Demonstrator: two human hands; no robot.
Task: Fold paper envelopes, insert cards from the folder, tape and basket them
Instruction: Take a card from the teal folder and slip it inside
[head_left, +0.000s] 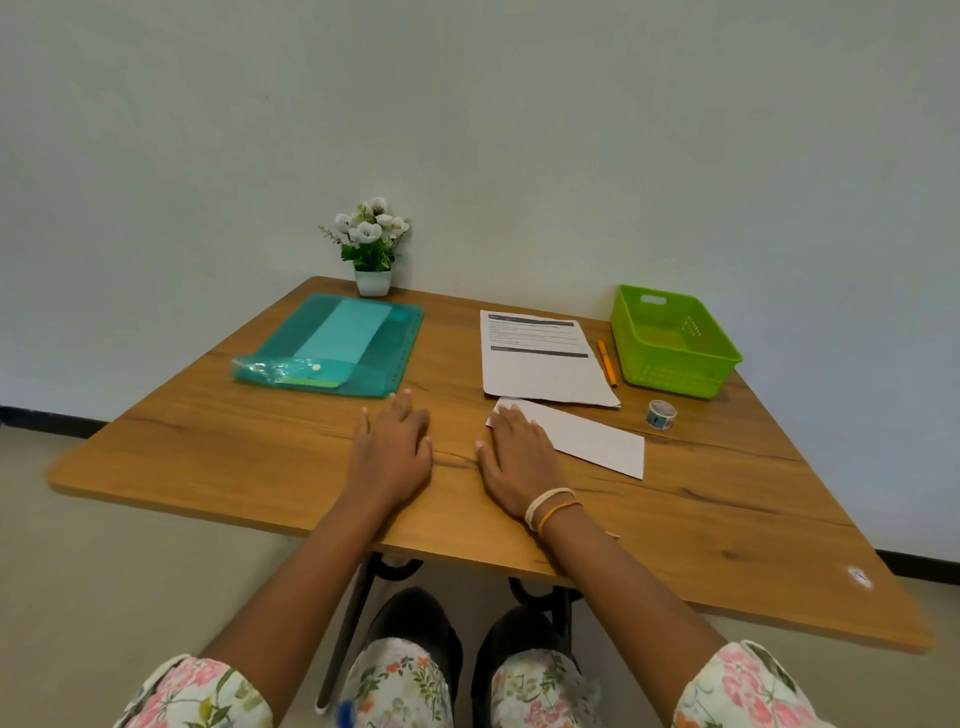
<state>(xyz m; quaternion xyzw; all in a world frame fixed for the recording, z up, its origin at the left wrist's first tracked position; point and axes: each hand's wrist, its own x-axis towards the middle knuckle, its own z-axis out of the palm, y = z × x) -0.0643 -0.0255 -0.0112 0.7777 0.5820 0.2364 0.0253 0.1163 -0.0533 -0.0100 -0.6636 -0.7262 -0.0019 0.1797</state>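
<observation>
Both palms lie flat on the wooden table (249, 467), fingers straight and holding nothing. The teal folder (332, 343) sits just beyond the left hand (392, 447) fingertips. The printed sheet (540, 358) lies past the right hand (519, 457), whose fingertips seem to rest on the near end of the folded paper (587, 439). Well right of those fingers sit the green basket (670, 340), the orange pen (606, 362) and the tape roll (661, 414).

Short floral sleeves (748, 691) in pink, green and white cover both upper arms; matching flowered trousers (400, 686) at 6 o'clock; white and orange bands (550, 506) circle the right wrist
</observation>
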